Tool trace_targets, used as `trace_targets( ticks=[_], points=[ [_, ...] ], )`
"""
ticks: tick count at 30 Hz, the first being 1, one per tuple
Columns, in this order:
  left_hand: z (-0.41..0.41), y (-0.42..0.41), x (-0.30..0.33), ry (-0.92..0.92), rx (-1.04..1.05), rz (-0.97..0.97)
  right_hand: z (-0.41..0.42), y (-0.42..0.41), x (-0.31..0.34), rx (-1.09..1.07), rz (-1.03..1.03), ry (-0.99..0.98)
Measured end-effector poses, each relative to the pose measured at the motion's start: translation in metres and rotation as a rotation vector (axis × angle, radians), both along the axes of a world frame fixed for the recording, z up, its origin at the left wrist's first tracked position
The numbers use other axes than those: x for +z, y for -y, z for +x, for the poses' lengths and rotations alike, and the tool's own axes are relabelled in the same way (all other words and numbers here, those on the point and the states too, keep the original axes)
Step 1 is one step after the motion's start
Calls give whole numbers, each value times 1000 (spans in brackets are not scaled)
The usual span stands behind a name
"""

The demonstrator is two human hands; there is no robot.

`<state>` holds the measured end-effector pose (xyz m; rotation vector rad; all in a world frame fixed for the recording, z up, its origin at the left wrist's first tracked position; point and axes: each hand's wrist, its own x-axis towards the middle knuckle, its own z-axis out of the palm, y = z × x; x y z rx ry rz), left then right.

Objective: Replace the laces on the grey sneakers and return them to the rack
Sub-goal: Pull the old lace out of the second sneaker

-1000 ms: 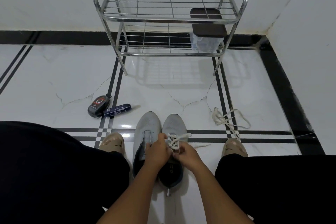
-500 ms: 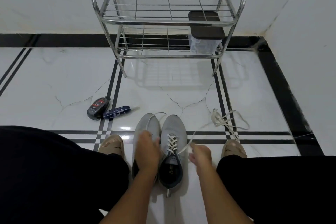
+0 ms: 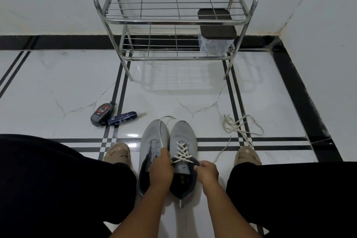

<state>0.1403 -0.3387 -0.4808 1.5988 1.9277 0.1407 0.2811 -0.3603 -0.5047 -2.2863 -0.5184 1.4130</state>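
Note:
Two grey sneakers stand side by side on the floor between my feet. The right sneaker [image 3: 183, 133] carries a white lace [image 3: 182, 150] crossed through its eyelets. The left sneaker [image 3: 152, 133] has no lacing, and one white lace end trails over its toe. My left hand [image 3: 161, 170] pinches the left lace end at the top of the right sneaker's tongue. My right hand [image 3: 206, 170] pinches the other lace end at the collar; that end runs off to the right across the floor. The steel rack [image 3: 173, 21] stands ahead against the wall.
A loose white lace [image 3: 239, 125] lies tangled on the floor at the right. A black shoe-polish sponge [image 3: 102, 112] and a dark blue tube [image 3: 122, 118] lie at the left. A clear box with a dark lid [image 3: 216, 33] sits on the rack's lower shelf.
My hands had spread apart, pulling the lace ends out; now both have come back together at the top of the right sneaker's lacing.

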Motion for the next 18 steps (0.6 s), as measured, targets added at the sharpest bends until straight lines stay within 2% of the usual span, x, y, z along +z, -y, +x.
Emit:
trace_targets(
  ticks=[3,7,9,14,16,17,18],
  points=[
    [5,0,5,-125,-118,63,2,-1,-1,-34,-13,-135],
    [19,1,0,-217,-460,231,1,-4,2,65,11,-126],
    [23,-2,-7,-253,-479,265,0,-5,3,73,13,-114],
    [23,-9,-14,-341,-537,145,-1,-5,2,100,28,-113],
    [23,-12,-13,-238,-469,149,0,-3,0,80,25,-121],
    [24,-12,-11,-107,-302,156,1,-2,0,60,26,-123],
    [22,-17,-5,88,-16,144,2,-2,-1,37,26,-118]
  ],
)
